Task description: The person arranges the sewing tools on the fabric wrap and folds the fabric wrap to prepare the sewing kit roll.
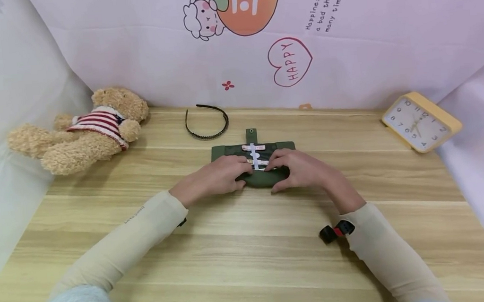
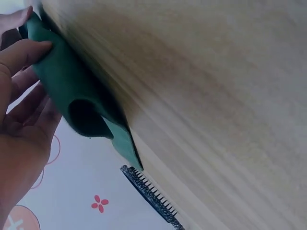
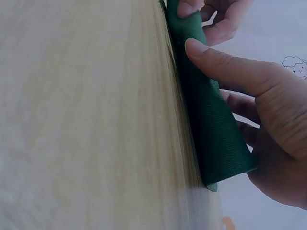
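Note:
A dark green roll-up pouch [image 1: 265, 181] lies on the table in front of me, its near edge curled into a roll. A strap with a snap [image 1: 251, 135] sticks out from its far side. Inside the flat part, a white item [image 1: 254, 155] sits across light patterned bands. My left hand [image 1: 227, 173] grips the left part of the roll, thumb on the near side and fingers over the top. On the right part, my right hand [image 1: 305, 169] holds it the same way. The left wrist view shows the hollow end of the rolled pouch [image 2: 62, 79].
Behind the pouch lies a black toothed headband [image 1: 208, 137]. A teddy bear [image 1: 95, 127] in a striped shirt lies at the back left. To the back right stands a yellow-framed clock [image 1: 421, 122]. A printed white cloth [image 1: 141, 59] hangs along the table's far edge.

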Action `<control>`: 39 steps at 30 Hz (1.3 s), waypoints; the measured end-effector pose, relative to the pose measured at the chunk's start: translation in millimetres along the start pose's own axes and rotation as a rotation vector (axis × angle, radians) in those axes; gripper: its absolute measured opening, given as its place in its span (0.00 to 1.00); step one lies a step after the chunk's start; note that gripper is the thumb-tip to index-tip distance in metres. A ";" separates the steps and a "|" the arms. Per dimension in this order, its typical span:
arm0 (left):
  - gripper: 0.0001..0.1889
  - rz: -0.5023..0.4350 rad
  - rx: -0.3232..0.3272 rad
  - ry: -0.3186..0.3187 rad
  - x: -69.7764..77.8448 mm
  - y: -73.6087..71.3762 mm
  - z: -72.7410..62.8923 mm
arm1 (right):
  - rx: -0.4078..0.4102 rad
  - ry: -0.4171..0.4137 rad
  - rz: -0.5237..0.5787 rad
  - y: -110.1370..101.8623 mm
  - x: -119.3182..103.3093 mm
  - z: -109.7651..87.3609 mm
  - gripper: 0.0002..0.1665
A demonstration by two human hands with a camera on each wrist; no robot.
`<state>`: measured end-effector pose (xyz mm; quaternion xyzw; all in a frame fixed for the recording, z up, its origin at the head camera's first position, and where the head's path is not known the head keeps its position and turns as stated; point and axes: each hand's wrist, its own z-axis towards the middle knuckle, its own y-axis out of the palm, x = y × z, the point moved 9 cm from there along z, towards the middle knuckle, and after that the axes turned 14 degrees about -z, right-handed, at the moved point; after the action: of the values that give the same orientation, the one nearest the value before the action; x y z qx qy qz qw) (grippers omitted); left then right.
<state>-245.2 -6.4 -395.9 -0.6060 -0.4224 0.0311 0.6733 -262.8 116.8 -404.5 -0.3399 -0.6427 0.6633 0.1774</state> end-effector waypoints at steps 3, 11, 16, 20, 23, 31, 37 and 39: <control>0.11 -0.026 0.020 0.015 -1.3 -3.1 1.0 | -0.013 0.009 -0.012 1.6 1.5 -0.2 0.30; 0.06 -0.179 0.022 0.023 -6.7 -7.8 -2.9 | 0.015 -0.034 0.094 -1.7 2.3 -1.5 0.20; 0.06 -0.319 -0.042 0.011 -8.1 -5.0 -7.2 | -0.064 -0.044 0.258 5.5 2.3 -4.0 0.17; 0.06 -0.418 -0.096 0.007 -6.7 -1.8 -9.7 | -0.137 -0.055 0.402 12.3 -0.7 -5.6 0.12; 0.06 -0.445 -0.117 -0.010 -7.8 -0.1 -10.3 | -0.154 -0.066 0.448 14.1 -1.8 -5.3 0.07; 0.07 -0.384 -0.055 -0.027 -16.1 -9.1 -10.3 | 0.043 0.016 0.429 0.4 9.6 -2.1 0.05; 0.09 -0.299 -0.022 -0.038 -20.3 -9.9 -9.0 | 0.147 0.081 0.406 -8.1 16.2 -1.5 0.04; 0.09 -0.271 -0.016 -0.039 -21.1 -9.3 -8.6 | 0.154 0.076 0.403 -9.3 16.2 -1.9 0.04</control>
<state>-257.9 -27.2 -398.5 -0.5483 -0.5134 -0.0518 0.6582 -274.8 130.1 -398.9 -0.4715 -0.5023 0.7191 0.0909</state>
